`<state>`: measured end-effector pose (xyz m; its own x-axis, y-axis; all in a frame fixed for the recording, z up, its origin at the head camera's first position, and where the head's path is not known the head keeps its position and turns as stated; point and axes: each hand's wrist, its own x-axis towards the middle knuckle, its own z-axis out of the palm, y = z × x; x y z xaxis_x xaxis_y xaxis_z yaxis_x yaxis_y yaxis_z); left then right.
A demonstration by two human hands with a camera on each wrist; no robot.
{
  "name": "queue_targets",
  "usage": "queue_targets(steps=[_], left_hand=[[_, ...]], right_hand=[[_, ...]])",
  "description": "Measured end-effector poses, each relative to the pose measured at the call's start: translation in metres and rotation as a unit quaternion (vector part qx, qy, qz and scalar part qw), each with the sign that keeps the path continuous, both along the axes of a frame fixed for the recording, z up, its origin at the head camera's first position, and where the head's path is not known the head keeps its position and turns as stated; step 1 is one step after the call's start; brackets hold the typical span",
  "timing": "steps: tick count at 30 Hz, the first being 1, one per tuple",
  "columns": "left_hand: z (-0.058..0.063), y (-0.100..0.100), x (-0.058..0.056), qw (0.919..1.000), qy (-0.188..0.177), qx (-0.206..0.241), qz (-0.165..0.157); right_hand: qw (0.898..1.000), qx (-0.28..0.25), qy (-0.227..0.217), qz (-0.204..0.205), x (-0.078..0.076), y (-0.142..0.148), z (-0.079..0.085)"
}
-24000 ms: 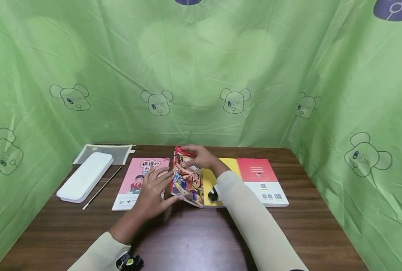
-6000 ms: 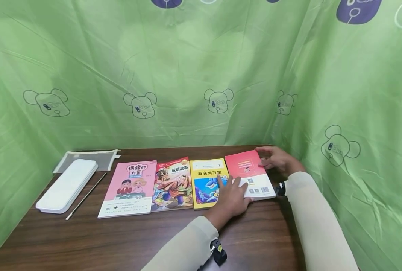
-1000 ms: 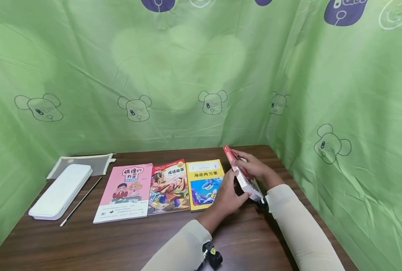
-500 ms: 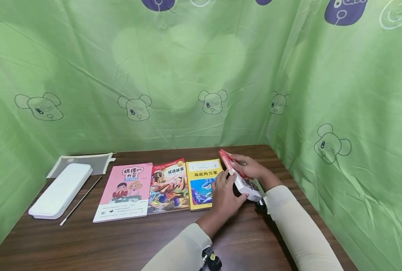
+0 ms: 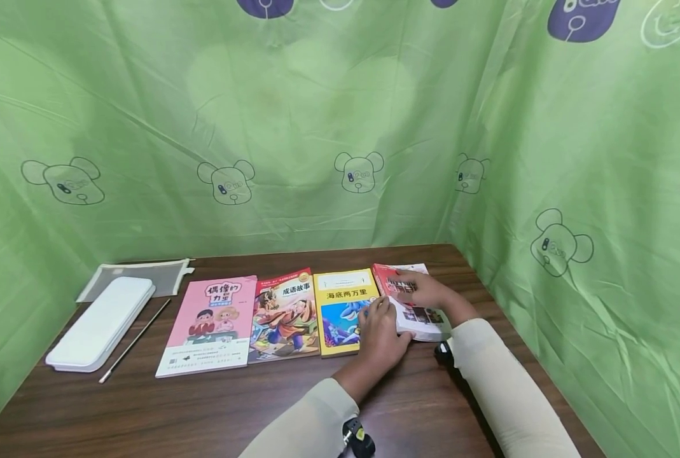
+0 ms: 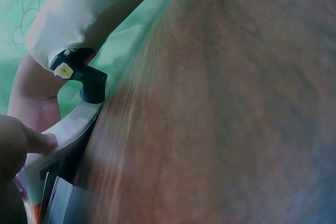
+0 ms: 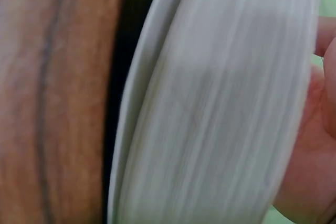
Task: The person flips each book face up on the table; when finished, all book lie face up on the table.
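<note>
A thick red-and-white paperback book [image 5: 422, 318] lies front cover up, nearly flat, at the right end of a row. My right hand [image 5: 428, 291] rests on its cover, hiding part of the title. My left hand [image 5: 381, 337] holds its lower left corner, fingers at the spine side and thumb on the bottom edge; the left wrist view shows that thumb [image 6: 44, 142] against the book. In the right wrist view the page edges [image 7: 220, 103] face the camera, with one cover slightly parted. A yellow book [image 5: 340, 324] lies beside it, partly behind my left hand.
Leftward lie a red illustrated book [image 5: 287, 321] and a pink book [image 5: 214, 318]. A thin brush [image 5: 136, 340], a white case [image 5: 102, 324] and a grey mesh pouch [image 5: 170, 275] are at the far left. Green curtains [image 5: 294, 210] surround the brown table [image 5: 214, 413].
The red-and-white book, back cover up six seconds ago, has been turned over and lowered from its tilted edge to nearly flat. Earlier, my hands were handling the red illustrated book farther left.
</note>
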<state>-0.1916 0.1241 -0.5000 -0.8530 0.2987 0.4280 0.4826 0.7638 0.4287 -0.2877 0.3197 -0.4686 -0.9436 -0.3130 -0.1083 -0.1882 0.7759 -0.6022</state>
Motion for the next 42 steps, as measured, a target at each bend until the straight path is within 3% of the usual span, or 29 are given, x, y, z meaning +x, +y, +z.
queue_targets(steps=[9, 19, 23, 28, 35, 42], left_hand=[[-0.005, -0.003, -0.001, 0.9997, -0.008, -0.022, 0.011], [-0.004, -0.004, -0.004, 0.9950, -0.080, -0.056, 0.021], [-0.005, -0.008, -0.004, 0.9933, -0.098, -0.058, 0.018], [-0.007, -0.014, -0.008, 0.9935, -0.092, -0.067, 0.005], [-0.004, -0.042, -0.012, 0.9906, -0.113, -0.073, -0.025], [0.006, -0.088, -0.023, 0.9900, -0.099, -0.097, 0.022]], right_hand=[[0.999, 0.017, 0.019, 0.021, 0.002, 0.001, -0.007], [0.997, 0.041, 0.050, 0.040, 0.003, -0.006, -0.007], [0.997, 0.047, 0.051, 0.037, 0.001, -0.008, -0.009], [0.999, 0.031, 0.038, 0.019, -0.002, -0.009, -0.009], [0.999, 0.039, 0.022, -0.002, -0.002, -0.010, -0.012], [0.997, 0.069, 0.034, -0.024, 0.008, -0.004, -0.009]])
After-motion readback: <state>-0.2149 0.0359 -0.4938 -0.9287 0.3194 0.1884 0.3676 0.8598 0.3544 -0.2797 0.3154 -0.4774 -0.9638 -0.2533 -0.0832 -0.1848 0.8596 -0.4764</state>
